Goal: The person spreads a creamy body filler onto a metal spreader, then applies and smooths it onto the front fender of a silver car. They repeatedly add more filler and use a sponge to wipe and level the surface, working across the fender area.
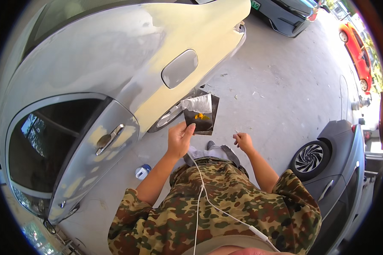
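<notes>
We wear a short-sleeved camouflage shirt (225, 204) in green, tan, brown and rust patches, its sleeves ending above the elbows, forearms bare. A thin white earphone cable (198, 199) runs down the chest and splits, one strand carrying a small inline remote (256, 232). Grey trousers (212, 153) show below the hem, above dark shoes.
</notes>
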Available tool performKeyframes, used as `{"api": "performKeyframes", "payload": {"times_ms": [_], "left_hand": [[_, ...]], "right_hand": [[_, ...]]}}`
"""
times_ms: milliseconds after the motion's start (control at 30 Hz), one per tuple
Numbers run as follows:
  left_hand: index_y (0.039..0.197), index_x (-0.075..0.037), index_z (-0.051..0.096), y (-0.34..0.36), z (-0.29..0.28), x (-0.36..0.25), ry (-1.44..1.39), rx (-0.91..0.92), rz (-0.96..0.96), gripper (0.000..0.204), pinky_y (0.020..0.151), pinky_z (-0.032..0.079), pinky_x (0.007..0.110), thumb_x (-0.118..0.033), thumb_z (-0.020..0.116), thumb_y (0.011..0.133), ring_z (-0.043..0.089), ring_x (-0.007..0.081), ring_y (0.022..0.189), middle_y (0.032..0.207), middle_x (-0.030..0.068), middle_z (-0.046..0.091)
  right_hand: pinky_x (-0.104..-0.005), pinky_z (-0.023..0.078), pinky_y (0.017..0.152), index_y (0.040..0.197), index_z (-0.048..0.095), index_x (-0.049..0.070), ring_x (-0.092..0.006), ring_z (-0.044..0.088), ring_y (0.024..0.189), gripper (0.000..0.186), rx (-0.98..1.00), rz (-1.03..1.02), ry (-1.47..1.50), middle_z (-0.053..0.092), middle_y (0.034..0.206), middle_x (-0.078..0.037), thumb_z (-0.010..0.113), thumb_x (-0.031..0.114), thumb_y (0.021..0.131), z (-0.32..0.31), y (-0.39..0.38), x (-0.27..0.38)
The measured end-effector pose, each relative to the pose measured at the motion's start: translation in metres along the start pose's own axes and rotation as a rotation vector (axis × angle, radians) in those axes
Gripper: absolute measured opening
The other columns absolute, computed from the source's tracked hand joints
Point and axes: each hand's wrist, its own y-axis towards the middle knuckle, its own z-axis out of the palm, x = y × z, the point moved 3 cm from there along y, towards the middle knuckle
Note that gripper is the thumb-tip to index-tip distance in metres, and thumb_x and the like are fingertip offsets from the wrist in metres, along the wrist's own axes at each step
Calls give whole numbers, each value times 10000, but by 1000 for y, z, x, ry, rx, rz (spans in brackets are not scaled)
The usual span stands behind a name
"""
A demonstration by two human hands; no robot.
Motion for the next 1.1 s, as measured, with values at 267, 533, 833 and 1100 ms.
{"api": "performKeyframes", "payload": {"times_ms": [267, 533, 833, 1100], "left_hand": [[901, 11, 671, 16, -22, -2, -73, -66, 16, 346, 611, 380, 258, -271, 653, 1100, 416, 48, 689, 733, -41, 514], [815, -6, 606, 21, -19, 12, -136, -76, -15, 412, 593, 319, 259, -298, 655, 1101, 382, 48, 687, 718, -42, 492], [790, -31, 570, 31, -18, 51, -195, -109, -43, 409, 588, 289, 259, -279, 654, 1105, 341, 40, 695, 721, -59, 453], [815, -43, 570, 130, 188, 8, -193, -276, -140, 385, 596, 269, 252, -278, 639, 1112, 323, 31, 718, 754, -84, 422]], "right_hand": [[-445, 554, 695, 888, 808, 67, -314, 746, 765, 376, -242, -166, -202, 785, 866, -158, 702, 415, 985, 12, -8, 11], [-405, 549, 645, 810, 763, 6, -253, 713, 617, 494, -140, -104, 348, 730, 702, -162, 620, 409, 1057, 34, 4, 24], [-460, 527, 617, 1132, 740, 5, -331, 672, 569, 312, -147, -265, -39, 676, 652, -179, 657, 293, 1044, 40, 40, 56], [-423, 412, 1216, 1585, 522, 101, -273, 534, 1446, 592, 704, -70, 292, 527, 1616, -130, 514, 477, 1129, -187, 141, -72]]}}
